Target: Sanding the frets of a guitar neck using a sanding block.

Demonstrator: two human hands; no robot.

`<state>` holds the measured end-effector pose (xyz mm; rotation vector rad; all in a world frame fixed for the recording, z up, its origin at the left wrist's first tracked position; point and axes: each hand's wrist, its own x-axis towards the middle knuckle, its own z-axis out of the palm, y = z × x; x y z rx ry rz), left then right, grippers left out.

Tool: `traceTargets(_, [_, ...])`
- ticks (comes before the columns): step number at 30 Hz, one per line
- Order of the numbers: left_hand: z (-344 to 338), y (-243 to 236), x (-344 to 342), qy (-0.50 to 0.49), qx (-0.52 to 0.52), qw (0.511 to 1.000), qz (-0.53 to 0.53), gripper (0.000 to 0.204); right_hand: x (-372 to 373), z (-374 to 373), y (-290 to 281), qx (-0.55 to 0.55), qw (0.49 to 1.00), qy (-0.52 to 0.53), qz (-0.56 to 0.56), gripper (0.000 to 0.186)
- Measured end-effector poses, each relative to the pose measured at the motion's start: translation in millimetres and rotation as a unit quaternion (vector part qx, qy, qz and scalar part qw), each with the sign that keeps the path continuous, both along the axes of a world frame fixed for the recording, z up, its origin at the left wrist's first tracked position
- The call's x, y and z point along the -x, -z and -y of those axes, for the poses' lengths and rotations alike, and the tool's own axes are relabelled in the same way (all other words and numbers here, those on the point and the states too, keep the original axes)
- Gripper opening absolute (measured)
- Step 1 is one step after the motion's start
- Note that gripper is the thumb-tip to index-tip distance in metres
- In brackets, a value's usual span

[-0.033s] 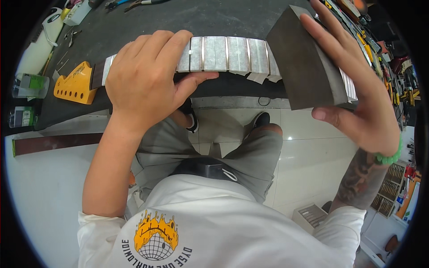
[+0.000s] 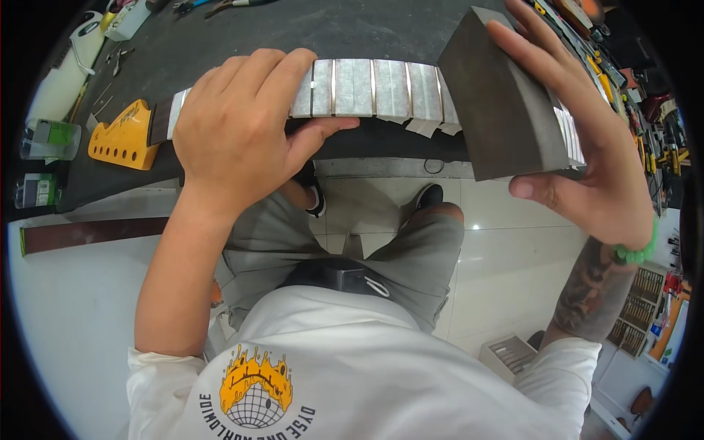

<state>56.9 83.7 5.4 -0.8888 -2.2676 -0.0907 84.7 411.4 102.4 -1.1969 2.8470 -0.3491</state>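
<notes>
A guitar neck with a yellow headstock (image 2: 121, 137) lies across the near side of the bench. Pale masking tape covers the fretboard (image 2: 353, 88) between its bare metal frets. My left hand (image 2: 238, 121) wraps over the neck near the headstock end, its thumb along the near edge. Over the far right part of the neck, a big dark grey rectangular block (image 2: 499, 95) rests tilted on the frets, hiding that stretch. My right hand (image 2: 587, 139) grips the block from its right side, fingers at the far end and thumb at the near lower corner.
Pliers (image 2: 231, 6) lie at the back of the dark bench top (image 2: 367, 29). A white bottle (image 2: 70, 73) and small green-labelled containers (image 2: 51, 139) stand at the left. Many hand tools (image 2: 653, 139) crowd the right edge. A drawer-like box (image 2: 510, 354) sits on the floor.
My right hand has shifted slightly left and away from me on the block. The block's right edge has tipped a little. My left hand and the neck stay in place.
</notes>
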Motion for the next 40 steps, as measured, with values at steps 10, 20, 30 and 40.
traceTargets(10, [-2, 1, -2, -0.001, 0.003, 1.0, -0.003, 0.053, 1, 40, 44, 0.399, 0.909, 0.062, 0.105, 0.095])
traceTargets(20, [-9, -1, -4, -0.003, 0.003, 1.0, 0.003, 0.052, 43, 54, 48, 0.227, 0.974, -0.008, -0.021, 0.102])
traceTargets(30, [-5, -3, -4, 0.013, -0.004, 1.0, -0.018, 0.052, 48, 45, 58, 0.134, 0.963, -0.132, -0.192, 0.107])
traceTargets(40, [-1, 0, -5, -0.022, 0.006, 1.0, 0.019, 0.049, 41, 40, 56, 0.258, 0.941, -0.191, -0.105, 0.103])
